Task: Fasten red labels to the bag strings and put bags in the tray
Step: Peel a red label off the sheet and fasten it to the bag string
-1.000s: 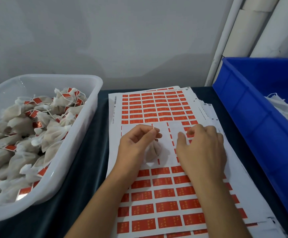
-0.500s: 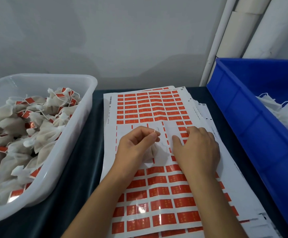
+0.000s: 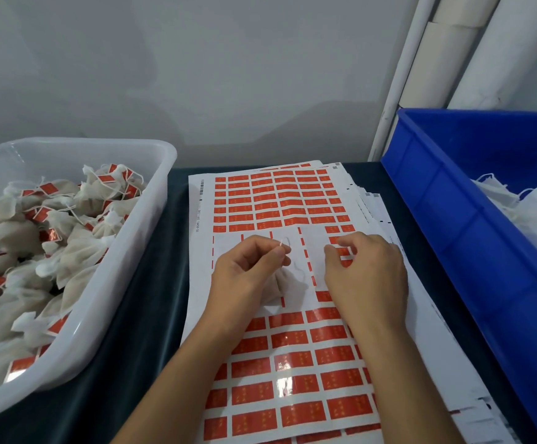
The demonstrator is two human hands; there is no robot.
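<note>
My left hand (image 3: 247, 274) pinches the white string (image 3: 284, 243) of a small beige bag (image 3: 284, 288) that lies on the sheet of red labels (image 3: 276, 200). The string's loop sticks up past my thumb and forefinger. My right hand (image 3: 366, 277) lies over the sheet to the right of the bag, its fingertips curled down on a red label (image 3: 345, 251) at the edge of the peeled white patch; whether the label is lifted is hidden. The white tray (image 3: 126, 270) at the left holds several labelled bags (image 3: 52, 225).
A blue bin (image 3: 453, 225) at the right holds unlabelled white bags (image 3: 536, 206). More label sheets are stacked under the top one on the dark tablecloth (image 3: 164, 283). White pipes (image 3: 401, 75) stand against the wall behind the bin.
My right hand's fingertips have shifted slightly along the label row. The left hand keeps pinching the string with the bag below it. The view has drifted a little.
</note>
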